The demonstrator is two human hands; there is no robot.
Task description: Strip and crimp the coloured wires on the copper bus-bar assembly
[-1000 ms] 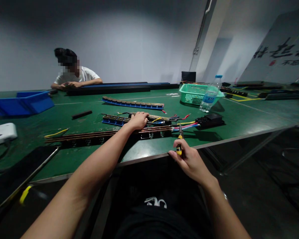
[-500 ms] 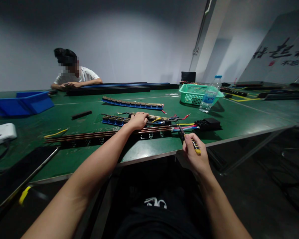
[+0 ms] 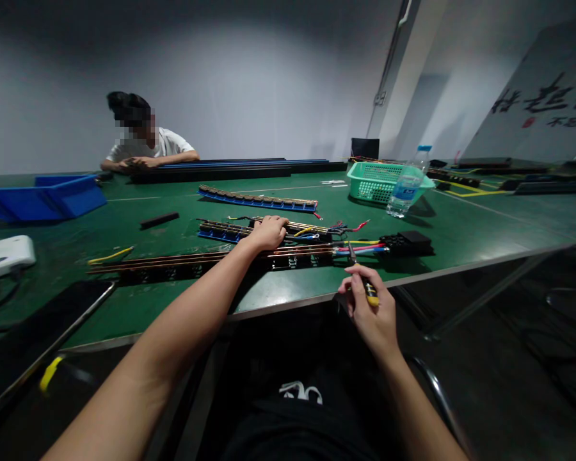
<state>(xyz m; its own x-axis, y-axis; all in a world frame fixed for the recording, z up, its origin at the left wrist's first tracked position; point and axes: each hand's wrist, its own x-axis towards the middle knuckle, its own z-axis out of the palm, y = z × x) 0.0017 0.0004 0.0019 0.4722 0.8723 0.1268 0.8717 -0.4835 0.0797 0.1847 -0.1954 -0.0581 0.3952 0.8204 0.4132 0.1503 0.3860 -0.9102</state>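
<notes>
A long black rail with copper bars lies along the table's near side. Coloured wires run from its right end into a black connector block. My left hand is closed over a shorter blue strip with brass bars and loose wires, just behind the rail; its fingertips are partly hidden. My right hand grips pliers with yellow-and-black handles at the table's front edge. The pliers' jaws point up towards the wires; whether they touch them I cannot tell.
Another blue strip lies farther back. A green basket and a water bottle stand at right, a blue bin at left. A dark flat device lies front left. A person leans on the far edge.
My right hand has drawn the pliers slightly back towards me, and its fingers have loosened a little on the handles. My left hand stays in place on the strip.
</notes>
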